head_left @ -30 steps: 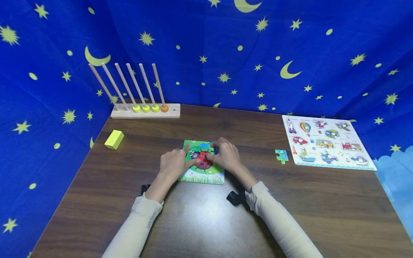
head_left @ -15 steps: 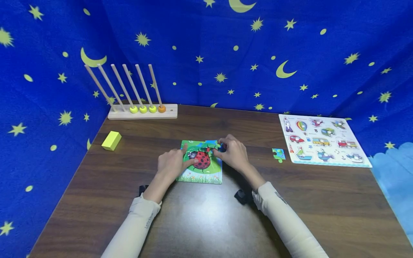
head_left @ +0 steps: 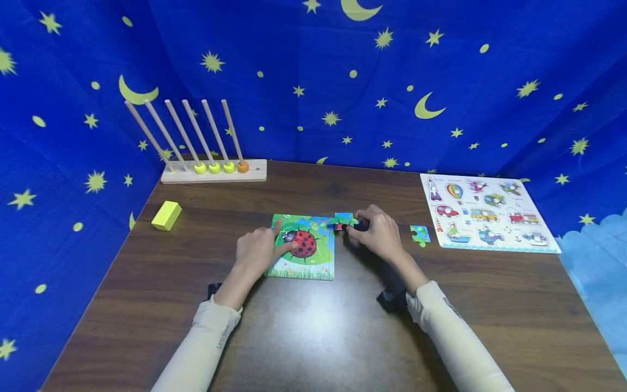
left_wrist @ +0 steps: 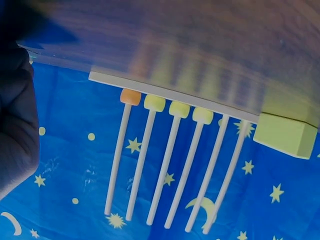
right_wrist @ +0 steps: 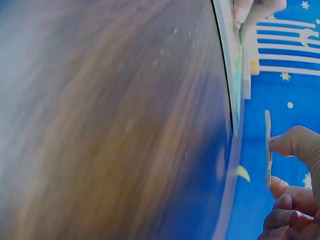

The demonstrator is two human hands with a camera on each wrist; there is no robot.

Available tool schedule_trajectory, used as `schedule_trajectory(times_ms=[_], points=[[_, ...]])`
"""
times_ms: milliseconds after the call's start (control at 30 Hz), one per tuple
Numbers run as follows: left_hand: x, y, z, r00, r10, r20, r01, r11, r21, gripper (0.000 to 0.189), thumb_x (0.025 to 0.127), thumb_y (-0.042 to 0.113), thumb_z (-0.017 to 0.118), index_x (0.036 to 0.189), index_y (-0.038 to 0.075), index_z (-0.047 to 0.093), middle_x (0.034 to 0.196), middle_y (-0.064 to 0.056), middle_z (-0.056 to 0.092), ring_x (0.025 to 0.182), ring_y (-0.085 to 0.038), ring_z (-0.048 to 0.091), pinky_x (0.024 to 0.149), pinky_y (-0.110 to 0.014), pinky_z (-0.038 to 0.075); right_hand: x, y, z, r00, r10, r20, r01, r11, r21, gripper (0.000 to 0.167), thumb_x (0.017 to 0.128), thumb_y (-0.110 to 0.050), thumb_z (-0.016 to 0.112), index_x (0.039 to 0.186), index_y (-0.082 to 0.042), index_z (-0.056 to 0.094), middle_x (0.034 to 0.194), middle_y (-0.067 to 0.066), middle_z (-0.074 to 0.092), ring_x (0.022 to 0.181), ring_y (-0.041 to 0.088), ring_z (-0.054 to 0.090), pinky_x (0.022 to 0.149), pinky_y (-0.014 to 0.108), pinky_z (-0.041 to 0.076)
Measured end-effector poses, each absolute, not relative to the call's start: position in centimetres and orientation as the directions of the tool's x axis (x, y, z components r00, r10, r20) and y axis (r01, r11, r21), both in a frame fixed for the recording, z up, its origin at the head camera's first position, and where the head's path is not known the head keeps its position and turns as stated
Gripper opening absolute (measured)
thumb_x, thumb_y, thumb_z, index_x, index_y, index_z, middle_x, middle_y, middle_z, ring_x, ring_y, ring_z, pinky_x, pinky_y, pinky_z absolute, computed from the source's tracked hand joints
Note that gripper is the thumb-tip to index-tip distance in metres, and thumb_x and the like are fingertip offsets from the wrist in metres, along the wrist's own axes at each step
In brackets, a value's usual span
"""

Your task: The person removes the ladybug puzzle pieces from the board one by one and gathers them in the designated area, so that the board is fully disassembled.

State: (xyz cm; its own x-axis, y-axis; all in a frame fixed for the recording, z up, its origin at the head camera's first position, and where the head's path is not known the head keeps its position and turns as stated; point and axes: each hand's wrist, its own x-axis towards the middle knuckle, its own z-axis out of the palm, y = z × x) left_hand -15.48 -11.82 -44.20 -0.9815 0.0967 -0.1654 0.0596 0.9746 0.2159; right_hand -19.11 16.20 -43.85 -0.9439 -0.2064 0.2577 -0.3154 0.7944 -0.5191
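Head view: the square ladybug puzzle board [head_left: 303, 270] lies flat on the table [head_left: 303, 332] in front of the person, its printed grass along the near edge. The ladybug's head points toward the far left, its long axis slanting from there to the near right. The left hand [head_left: 256, 251] rests on the board's left part, index finger stretched away from the person, thumb laid across the ladybug. The right hand [head_left: 377, 235] pinches a blue, green and red puzzle piece [head_left: 344, 218] just right of the board's far right corner. The right wrist view shows that piece edge-on as a thin strip between thumb and finger, nearly parallel to the board and apart from it.

On the dark wood-grain table a second puzzle piece [head_left: 419, 234] lies near the white vehicle peg puzzle [head_left: 472, 228]. At the far left stand a six-rod bead stand [head_left: 213, 175] with three yellow beads and one orange, and a yellow block [head_left: 166, 215]. A blue cloth [head_left: 274, 32] with yellow stars and moons hangs behind.

The right fingers cover part of the held piece. The left wrist view cuts off the left hand, which is dark there; its fingertips cannot be made out. Both sleeves [head_left: 210, 332] run out of the head view at the bottom.
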Motion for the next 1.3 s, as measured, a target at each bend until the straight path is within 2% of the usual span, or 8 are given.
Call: schedule_trajectory(times_ms=[367, 567, 767, 967, 1167, 1300], points=[[-15.5, -12.0, -44.0, -0.983, 0.101, -0.153, 0.069, 0.977, 0.200, 0.082, 0.090, 0.066, 0.057, 0.154, 0.019, 0.036, 0.066, -0.007, 0.050, 0.050, -0.012, 0.026, 0.043, -0.025, 0.023, -18.5, 18.7, -44.1, -0.956, -0.171, 0.238, -0.273, 0.816, -0.510, 0.030, 0.077, -0.029, 0.083, 0.096, -0.007, 0.074, 0.081, 0.004, 0.058, 0.069, 0.017, 0.052, 0.059, 0.030, 0.037], [-15.5, -11.9, -44.0, -0.981, 0.088, -0.172, 0.050, 0.976, 0.210, 0.082, 0.089, 0.065, 0.058, 0.154, 0.020, 0.035, 0.079, -0.010, 0.060, 0.052, -0.014, 0.035, 0.045, -0.027, 0.029, -18.2, 20.3, -44.4, -0.958, -0.155, 0.240, -0.260, 0.821, -0.508, 0.030, 0.077, -0.026, 0.083, 0.096, -0.004, 0.075, 0.081, 0.006, 0.058, 0.068, 0.018, 0.052, 0.059, 0.030, 0.037], [-15.4, -11.8, -44.1, -0.982, 0.096, -0.160, 0.062, 0.977, 0.203, 0.083, 0.090, 0.067, 0.057, 0.154, 0.020, 0.035, 0.069, -0.007, 0.052, 0.051, -0.012, 0.029, 0.044, -0.026, 0.026, -18.2, 21.7, -44.5, -0.966, -0.134, 0.220, -0.230, 0.830, -0.508, 0.033, 0.078, -0.026, 0.083, 0.099, -0.003, 0.075, 0.083, 0.007, 0.059, 0.070, 0.019, 0.052, 0.059, 0.030, 0.037], [-15.4, -11.6, -44.1, -0.980, 0.095, -0.174, 0.062, 0.980, 0.187, 0.082, 0.090, 0.066, 0.057, 0.155, 0.021, 0.034, 0.087, -0.012, 0.064, 0.051, -0.013, 0.034, 0.044, -0.026, 0.028, -17.9, 23.1, -44.5, -0.971, -0.103, 0.216, -0.198, 0.853, -0.483, 0.033, 0.078, -0.028, 0.083, 0.100, -0.004, 0.074, 0.083, 0.006, 0.059, 0.070, 0.020, 0.053, 0.059, 0.032, 0.036], [-15.4, -11.6, -44.1, -0.980, 0.102, -0.170, 0.070, 0.980, 0.187, 0.083, 0.091, 0.067, 0.054, 0.155, 0.020, 0.032, 0.070, -0.007, 0.052, 0.051, -0.012, 0.027, 0.044, -0.025, 0.024, -17.8, 23.9, -44.6, -0.978, -0.081, 0.192, -0.163, 0.870, -0.465, 0.033, 0.078, -0.028, 0.082, 0.100, -0.005, 0.074, 0.087, 0.007, 0.060, 0.072, 0.021, 0.054, 0.061, 0.031, 0.037], [-15.4, -11.6, -44.1, -0.981, 0.106, -0.160, 0.074, 0.979, 0.192, 0.083, 0.090, 0.067, 0.055, 0.155, 0.019, 0.033, 0.068, -0.006, 0.050, 0.051, -0.012, 0.027, 0.044, -0.025, 0.024, -17.8, 24.3, -44.9, -0.977, -0.079, 0.196, -0.164, 0.866, -0.471, 0.034, 0.077, -0.025, 0.083, 0.100, -0.002, 0.074, 0.087, 0.008, 0.060, 0.073, 0.022, 0.054, 0.062, 0.031, 0.037]])
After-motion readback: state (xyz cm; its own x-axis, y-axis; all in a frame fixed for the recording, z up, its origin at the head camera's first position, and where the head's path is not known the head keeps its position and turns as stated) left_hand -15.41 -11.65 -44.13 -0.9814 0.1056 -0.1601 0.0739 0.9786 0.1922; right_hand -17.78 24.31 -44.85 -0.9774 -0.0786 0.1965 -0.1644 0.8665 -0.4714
